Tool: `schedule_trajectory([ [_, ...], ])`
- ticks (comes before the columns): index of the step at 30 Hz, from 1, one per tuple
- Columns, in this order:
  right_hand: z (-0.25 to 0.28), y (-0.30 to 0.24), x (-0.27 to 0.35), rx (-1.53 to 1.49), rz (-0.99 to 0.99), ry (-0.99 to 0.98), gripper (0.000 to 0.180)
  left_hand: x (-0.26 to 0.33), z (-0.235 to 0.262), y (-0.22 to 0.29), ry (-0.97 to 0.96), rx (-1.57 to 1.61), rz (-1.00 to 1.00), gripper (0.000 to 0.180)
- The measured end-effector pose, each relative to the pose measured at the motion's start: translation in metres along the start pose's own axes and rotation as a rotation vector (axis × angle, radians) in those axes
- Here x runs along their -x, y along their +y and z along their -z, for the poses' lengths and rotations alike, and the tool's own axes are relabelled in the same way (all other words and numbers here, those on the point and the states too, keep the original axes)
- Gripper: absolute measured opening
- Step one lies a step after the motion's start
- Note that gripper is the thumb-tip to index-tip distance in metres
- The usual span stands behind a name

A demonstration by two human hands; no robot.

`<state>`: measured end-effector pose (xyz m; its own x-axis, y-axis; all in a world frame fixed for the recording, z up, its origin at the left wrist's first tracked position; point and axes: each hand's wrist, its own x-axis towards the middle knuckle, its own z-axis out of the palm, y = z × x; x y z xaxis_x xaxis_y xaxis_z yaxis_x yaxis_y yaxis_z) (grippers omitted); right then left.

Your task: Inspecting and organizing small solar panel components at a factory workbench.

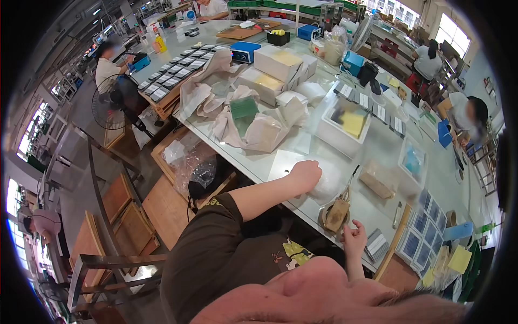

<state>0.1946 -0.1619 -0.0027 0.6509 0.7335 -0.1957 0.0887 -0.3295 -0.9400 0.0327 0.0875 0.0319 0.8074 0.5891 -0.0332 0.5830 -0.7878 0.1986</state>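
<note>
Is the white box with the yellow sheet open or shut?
Open: the white box has no lid on, and the yellow sheet lies exposed inside it.

Bare table (377, 148) ahead; crumpled paper (253, 129) blocks the left.

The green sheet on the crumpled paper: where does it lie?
In the head view, the green sheet lies upper centre on the table, on crumpled paper wrapping, before the white boxes.
</note>
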Motion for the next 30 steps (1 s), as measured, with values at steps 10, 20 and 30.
schedule_trajectory([
  [10, -0.005, 0.01, 0.002, -0.003, 0.025, -0.008, 0.039, -0.004, 0.006, -0.004, 0.096, 0.044, -0.054, 0.014],
  [20, -0.007, 0.004, 0.006, -0.013, 0.007, -0.011, 0.04, -0.007, 0.002, -0.013, 0.105, 0.082, -0.07, 0.015],
  [30, -0.004, 0.018, 0.005, 0.078, 0.124, 0.052, 0.044, 0.01, 0.015, -0.027, 0.211, 0.531, 0.036, 0.016],
])
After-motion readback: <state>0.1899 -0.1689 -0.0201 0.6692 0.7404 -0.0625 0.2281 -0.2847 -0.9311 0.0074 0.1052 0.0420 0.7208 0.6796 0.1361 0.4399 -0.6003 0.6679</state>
